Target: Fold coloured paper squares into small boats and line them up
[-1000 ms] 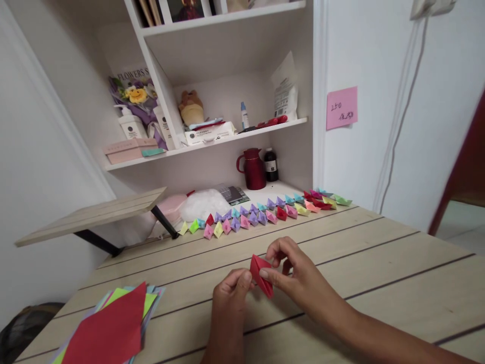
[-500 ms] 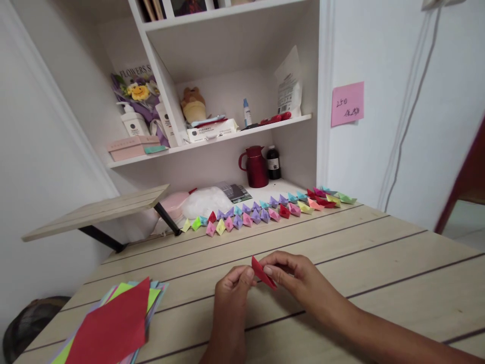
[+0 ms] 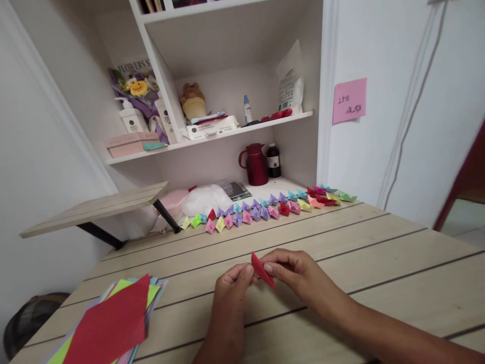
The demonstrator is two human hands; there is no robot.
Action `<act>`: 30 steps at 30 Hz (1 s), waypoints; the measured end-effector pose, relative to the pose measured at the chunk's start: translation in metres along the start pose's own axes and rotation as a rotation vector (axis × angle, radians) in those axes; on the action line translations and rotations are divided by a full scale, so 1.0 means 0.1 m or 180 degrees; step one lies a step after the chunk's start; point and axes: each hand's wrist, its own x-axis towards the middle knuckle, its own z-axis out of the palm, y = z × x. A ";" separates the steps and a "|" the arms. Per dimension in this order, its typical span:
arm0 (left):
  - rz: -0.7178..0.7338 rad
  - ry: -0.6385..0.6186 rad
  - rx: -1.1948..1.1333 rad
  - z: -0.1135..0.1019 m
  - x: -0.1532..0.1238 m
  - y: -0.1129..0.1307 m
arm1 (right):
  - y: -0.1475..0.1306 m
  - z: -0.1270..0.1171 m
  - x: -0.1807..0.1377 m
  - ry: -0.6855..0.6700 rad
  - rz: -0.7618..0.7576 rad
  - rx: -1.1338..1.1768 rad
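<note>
Between my two hands, just above the table, is a small folded piece of red paper (image 3: 262, 272), tilted with its pointed end up. My left hand (image 3: 234, 284) pinches its left side between thumb and fingers. From the right, my right hand (image 3: 291, 272) grips the other side, thumb on the near face. The fingertips behind the paper are partly hidden. Beyond the hands, folded paper boats (image 3: 247, 217) in several colours stand in two rows along the back of the table. At the left lies a stack of coloured paper sheets (image 3: 109, 323), a red one on top.
A small raised wooden shelf (image 3: 102, 205) on black legs stands at the back left of the slatted table (image 3: 364, 253). Behind the boats are a white plastic bag (image 3: 207, 200), a red jug (image 3: 256, 164) and a dark bottle (image 3: 273, 161). A pink note (image 3: 349, 100) hangs on the wall.
The camera view has shifted slightly. Both hands stay on the folded red paper, which is turned a little; their grip looks nearly the same.
</note>
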 end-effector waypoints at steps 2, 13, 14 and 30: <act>-0.0008 -0.0031 -0.0021 0.00 -0.02 0.01 | 0.00 0.01 0.00 -0.0012 0.0023 0.0034; -0.0035 0.0113 0.0118 0.03 -0.01 0.01 | 0.07 0.05 0.01 0.0074 -0.0006 0.0066; -0.0015 0.0133 0.0215 0.04 -0.01 0.01 | 0.07 0.05 0.01 0.0080 0.0004 0.0048; -0.0356 -0.0504 -0.1362 0.33 -0.25 0.05 | 0.14 -0.07 -0.08 0.0451 -0.0605 -0.0912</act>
